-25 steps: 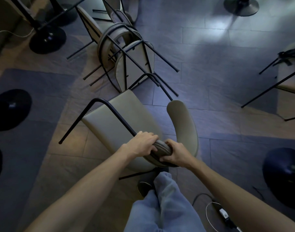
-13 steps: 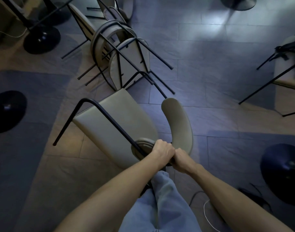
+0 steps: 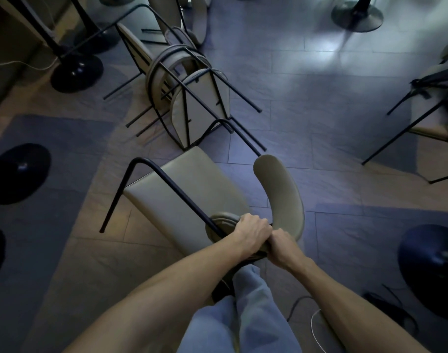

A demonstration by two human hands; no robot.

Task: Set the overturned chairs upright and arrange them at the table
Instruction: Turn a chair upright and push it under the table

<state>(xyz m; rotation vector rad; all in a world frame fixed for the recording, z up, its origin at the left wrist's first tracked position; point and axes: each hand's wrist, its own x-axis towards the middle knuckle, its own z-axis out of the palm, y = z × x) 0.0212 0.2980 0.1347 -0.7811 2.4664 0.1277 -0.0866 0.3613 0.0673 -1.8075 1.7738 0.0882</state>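
Note:
A beige padded chair [image 3: 192,184] with thin black legs lies tipped on the tiled floor in front of me, one bent leg sticking up to the left. My left hand [image 3: 252,231] and my right hand [image 3: 284,244] sit side by side, both closed around its curved backrest [image 3: 281,197] near the lower end. Behind it a heap of overturned chairs [image 3: 192,98] of the same kind lies tangled, legs pointing up and right. Another chair [image 3: 431,113] stands at the right edge.
Black round table bases stand at the upper left [image 3: 76,70], left edge [image 3: 16,171], top right [image 3: 356,16] and lower right [image 3: 431,268]. Cables [image 3: 314,324] trail over the floor by my blue-trousered leg [image 3: 243,314].
My left hand slid along the backrest until it met my right hand. The chair has been drawn a little nearer to me and turned slightly.

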